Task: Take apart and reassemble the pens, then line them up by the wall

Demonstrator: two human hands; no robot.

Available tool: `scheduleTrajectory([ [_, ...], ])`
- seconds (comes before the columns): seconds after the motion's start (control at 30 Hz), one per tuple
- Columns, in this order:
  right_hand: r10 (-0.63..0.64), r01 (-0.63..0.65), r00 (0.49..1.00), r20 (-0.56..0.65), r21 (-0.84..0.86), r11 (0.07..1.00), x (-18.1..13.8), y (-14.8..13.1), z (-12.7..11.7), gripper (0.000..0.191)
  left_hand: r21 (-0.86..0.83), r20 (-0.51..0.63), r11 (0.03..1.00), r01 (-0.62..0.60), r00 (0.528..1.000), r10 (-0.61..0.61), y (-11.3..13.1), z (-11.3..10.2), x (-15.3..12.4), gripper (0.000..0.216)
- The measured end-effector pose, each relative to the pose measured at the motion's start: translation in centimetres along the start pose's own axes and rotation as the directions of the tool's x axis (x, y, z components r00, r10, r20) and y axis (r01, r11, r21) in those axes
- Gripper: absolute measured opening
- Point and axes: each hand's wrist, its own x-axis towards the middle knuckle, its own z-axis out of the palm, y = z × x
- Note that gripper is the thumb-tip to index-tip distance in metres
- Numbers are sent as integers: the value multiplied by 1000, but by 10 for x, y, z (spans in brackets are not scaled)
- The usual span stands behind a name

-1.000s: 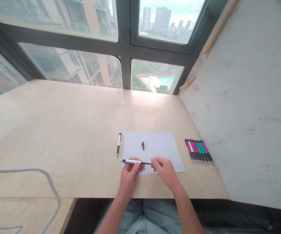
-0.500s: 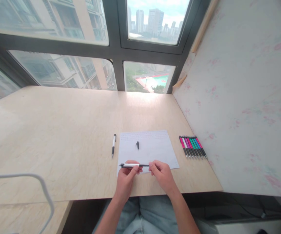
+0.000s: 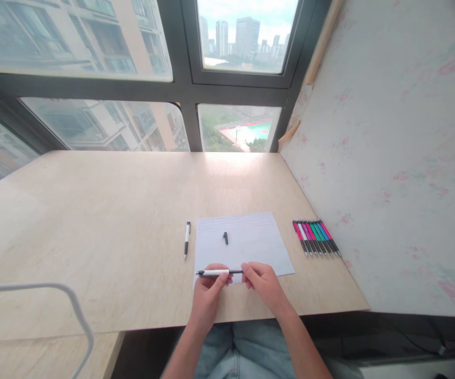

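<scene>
My left hand (image 3: 208, 295) pinches the white barrel of a pen (image 3: 216, 272) held level above the near edge of a white sheet of paper (image 3: 246, 242). My right hand (image 3: 264, 284) pinches the thin dark end that sticks out of the barrel on the right. A small black pen part (image 3: 225, 238) lies on the sheet beyond my hands. Another white and black pen (image 3: 186, 239) lies on the wooden table (image 3: 93, 221) just left of the sheet.
A row of several coloured pens (image 3: 316, 237) lies at the table's right, close to a flowered wall panel (image 3: 388, 158). Windows (image 3: 172, 79) run along the far side. A white wire loop (image 3: 53, 310) shows at the lower left.
My hands keep the same hold on the pen. The view has shifted slightly; the things on the table lie as before.
</scene>
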Motion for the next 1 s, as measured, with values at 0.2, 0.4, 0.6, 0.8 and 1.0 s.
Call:
scheduleTrajectory([
  [0.2,-42,41,999,-18,-57,998,-3,-5,2,47,-66,15,998,16,1000,-15,-3,-1,-3,27],
  [0.4,-151,146,988,-38,-102,984,-5,-3,2,36,-96,18,995,33,999,-32,-4,-1,-1,24],
  [0.6,-152,147,987,-53,-82,986,-7,-7,4,36,-117,42,992,48,998,-43,-5,-3,-1,22],
  [0.8,-30,31,999,-10,14,999,-5,-2,8,49,-1,91,1000,31,995,-31,-6,-5,-2,23],
  [1.0,-189,178,981,-49,-170,969,-4,-1,10,41,-42,46,998,56,997,-54,-6,-3,-1,25],
])
